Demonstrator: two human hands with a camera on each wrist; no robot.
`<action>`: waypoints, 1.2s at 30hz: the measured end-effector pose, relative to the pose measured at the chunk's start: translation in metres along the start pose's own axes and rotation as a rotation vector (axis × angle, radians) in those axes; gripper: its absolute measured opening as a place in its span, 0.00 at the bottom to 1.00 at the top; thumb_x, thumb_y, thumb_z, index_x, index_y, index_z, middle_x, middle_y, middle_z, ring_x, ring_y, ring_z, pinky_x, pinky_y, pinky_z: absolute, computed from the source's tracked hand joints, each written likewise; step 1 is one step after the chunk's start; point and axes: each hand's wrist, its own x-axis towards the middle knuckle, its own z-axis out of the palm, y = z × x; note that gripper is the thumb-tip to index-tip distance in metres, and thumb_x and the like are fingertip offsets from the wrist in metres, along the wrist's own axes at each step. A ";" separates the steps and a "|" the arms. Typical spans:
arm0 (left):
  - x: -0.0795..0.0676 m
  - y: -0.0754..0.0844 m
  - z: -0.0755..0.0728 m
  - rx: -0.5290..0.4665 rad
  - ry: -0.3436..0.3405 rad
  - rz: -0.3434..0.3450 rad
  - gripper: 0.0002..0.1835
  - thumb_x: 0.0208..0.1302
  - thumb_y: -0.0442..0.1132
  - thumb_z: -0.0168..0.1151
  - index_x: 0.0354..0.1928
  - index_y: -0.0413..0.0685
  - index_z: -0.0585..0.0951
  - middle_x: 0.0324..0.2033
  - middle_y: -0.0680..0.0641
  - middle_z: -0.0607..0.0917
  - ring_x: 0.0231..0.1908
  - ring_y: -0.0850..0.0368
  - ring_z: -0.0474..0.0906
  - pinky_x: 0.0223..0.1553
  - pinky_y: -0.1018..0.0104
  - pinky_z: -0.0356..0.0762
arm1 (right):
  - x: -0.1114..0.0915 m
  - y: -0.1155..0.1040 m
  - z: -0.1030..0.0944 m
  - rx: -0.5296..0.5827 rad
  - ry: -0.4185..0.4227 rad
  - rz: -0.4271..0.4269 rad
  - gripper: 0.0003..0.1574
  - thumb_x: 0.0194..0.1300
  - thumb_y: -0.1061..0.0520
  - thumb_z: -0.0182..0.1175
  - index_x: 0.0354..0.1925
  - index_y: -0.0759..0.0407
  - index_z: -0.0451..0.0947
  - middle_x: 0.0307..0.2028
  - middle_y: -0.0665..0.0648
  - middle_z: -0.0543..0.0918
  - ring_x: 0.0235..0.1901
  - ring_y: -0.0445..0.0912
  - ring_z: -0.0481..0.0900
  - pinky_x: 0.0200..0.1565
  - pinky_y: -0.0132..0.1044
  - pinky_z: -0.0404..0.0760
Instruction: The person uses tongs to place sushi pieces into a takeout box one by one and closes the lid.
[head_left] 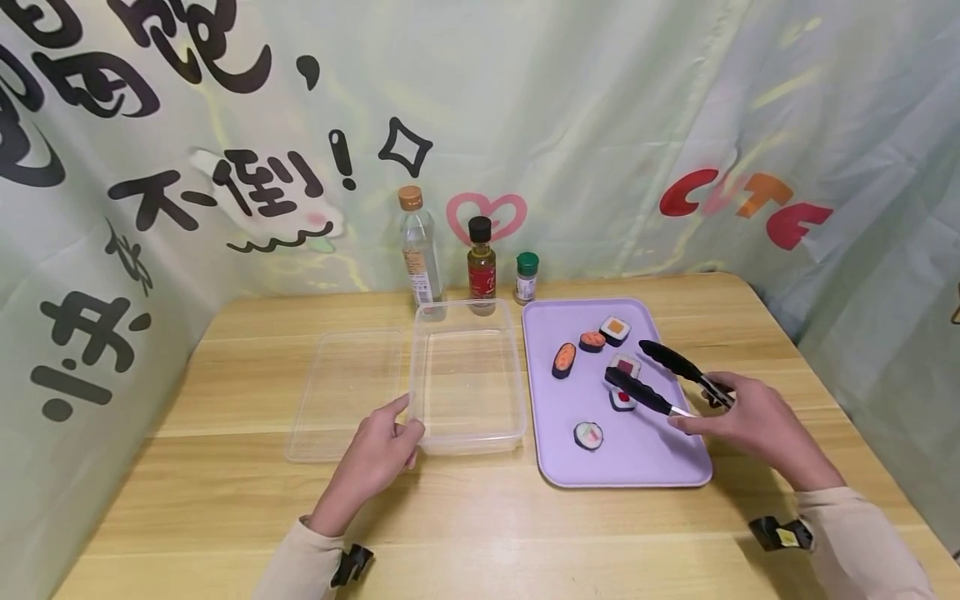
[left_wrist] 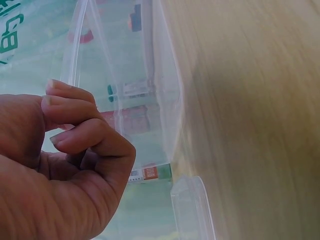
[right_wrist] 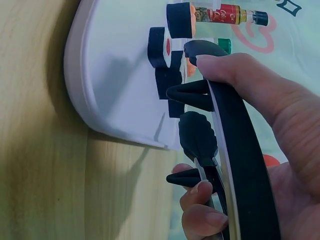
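Observation:
My right hand [head_left: 757,421] holds a pair of black-tipped tongs [head_left: 637,390], arms spread apart, above the right side of a lilac tray [head_left: 645,462]. Nothing sits between the tong tips. On the tray lie several sushi pieces: two orange-topped ones [head_left: 564,360], a round roll [head_left: 588,435] near the front, and square rolls [head_left: 615,331], some partly covered by the tongs. With curled fingers, my left hand [head_left: 382,446] pinches the near left rim of a clear plastic container [head_left: 468,437]. No sushi lies in this container. In the right wrist view, the tong heads [right_wrist: 197,135] hang beside the dark-sided rolls [right_wrist: 159,47].
A clear lid [head_left: 348,392] lies flat left of the container. Behind stand a tall clear bottle [head_left: 420,250], a red-labelled bottle [head_left: 482,262] and a small green-capped jar [head_left: 527,279]. A printed curtain [head_left: 600,125] hangs along the table's back.

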 end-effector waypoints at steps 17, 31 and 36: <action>-0.001 0.000 0.002 -0.001 0.002 0.007 0.33 0.68 0.34 0.48 0.75 0.31 0.61 0.10 0.51 0.73 0.10 0.63 0.53 0.13 0.71 0.49 | 0.004 -0.005 0.004 -0.008 -0.024 -0.026 0.60 0.48 0.34 0.77 0.60 0.80 0.73 0.52 0.79 0.78 0.43 0.63 0.76 0.37 0.48 0.77; 0.001 -0.003 0.001 -0.086 -0.058 -0.063 0.35 0.73 0.39 0.51 0.78 0.37 0.55 0.12 0.47 0.78 0.10 0.59 0.66 0.12 0.69 0.62 | 0.008 -0.007 0.004 0.007 -0.041 0.000 0.62 0.49 0.32 0.76 0.60 0.81 0.72 0.55 0.80 0.77 0.46 0.63 0.76 0.41 0.53 0.79; 0.002 -0.004 0.002 -0.141 -0.072 -0.072 0.36 0.71 0.36 0.48 0.79 0.37 0.53 0.12 0.45 0.79 0.10 0.57 0.72 0.13 0.67 0.69 | 0.008 -0.007 0.001 0.007 -0.012 -0.023 0.58 0.49 0.33 0.76 0.58 0.79 0.75 0.49 0.75 0.81 0.41 0.60 0.76 0.35 0.42 0.75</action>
